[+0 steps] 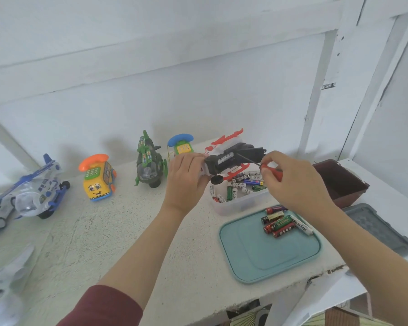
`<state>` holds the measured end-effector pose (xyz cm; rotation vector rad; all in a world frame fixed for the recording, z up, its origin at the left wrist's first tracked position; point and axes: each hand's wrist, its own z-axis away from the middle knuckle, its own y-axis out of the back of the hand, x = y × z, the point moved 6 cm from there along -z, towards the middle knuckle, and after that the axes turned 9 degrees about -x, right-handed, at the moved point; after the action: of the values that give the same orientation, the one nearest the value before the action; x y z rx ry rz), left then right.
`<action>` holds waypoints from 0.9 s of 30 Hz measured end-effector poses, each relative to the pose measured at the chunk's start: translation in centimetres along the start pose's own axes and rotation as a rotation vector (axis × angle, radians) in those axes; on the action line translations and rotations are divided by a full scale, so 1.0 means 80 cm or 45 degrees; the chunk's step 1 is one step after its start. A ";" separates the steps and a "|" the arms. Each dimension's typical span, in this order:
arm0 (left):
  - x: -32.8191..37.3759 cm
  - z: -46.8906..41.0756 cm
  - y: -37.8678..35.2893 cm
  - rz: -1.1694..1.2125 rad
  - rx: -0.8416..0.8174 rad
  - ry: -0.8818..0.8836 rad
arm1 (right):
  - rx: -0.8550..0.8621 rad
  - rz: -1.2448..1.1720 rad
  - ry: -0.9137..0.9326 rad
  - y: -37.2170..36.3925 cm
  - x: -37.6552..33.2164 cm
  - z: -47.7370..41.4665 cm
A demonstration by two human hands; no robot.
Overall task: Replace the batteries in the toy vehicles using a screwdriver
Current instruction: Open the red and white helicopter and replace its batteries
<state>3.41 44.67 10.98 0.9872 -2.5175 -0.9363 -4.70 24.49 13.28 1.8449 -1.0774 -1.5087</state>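
Two bare hands meet just above the clear plastic tub [240,204] of loose batteries [245,182], the anchor of this single head view; the left hand [186,177] is curled round one end of a red-and-white toy helicopter [231,158], holding it belly-up in the air over the tub's far edge, presumably so the black underside with its battery cover faces the person; the right hand [292,182] pinches the red handle of a small screwdriver [269,168] between thumb and fingertips, the thin shaft slanting up and left to that underside, a light grip that suits twirling a small screw; whether the tip sits in a screw head is too small to tell, so I judge the step to be working the cover screw, loosening or tightening unclear; working right over the tub probably keeps a dropped screw or cell within reach; just in front of the tub a teal lid [257,255] lies flat as a tray, with a small heap of batteries [280,223] at its far right, likely kept apart to separate spent from fresh, though which is which cannot be told; right of the tub stands a brown bin [339,184], a grey lid [377,229] in front of it; left of the tub, along the white table [127,231], wait a blue-handset phone toy [181,144], a green toy helicopter [149,163], a yellow phone car [98,180] and, farthest, a blue-and-white toy helicopter [31,194], all upright.
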 end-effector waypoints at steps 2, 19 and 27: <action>0.000 0.001 0.003 0.025 -0.001 0.012 | -0.033 -0.058 0.008 -0.005 0.004 -0.004; -0.009 -0.009 0.009 -0.068 -0.061 0.013 | -0.287 -0.104 -0.036 0.001 0.018 0.001; 0.005 -0.004 0.014 0.060 0.049 0.040 | -0.274 -0.248 0.089 -0.021 -0.016 0.003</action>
<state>2.73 44.86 11.97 0.9425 -2.5297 -0.8556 -4.61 26.50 12.61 1.8771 -0.6893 -1.5875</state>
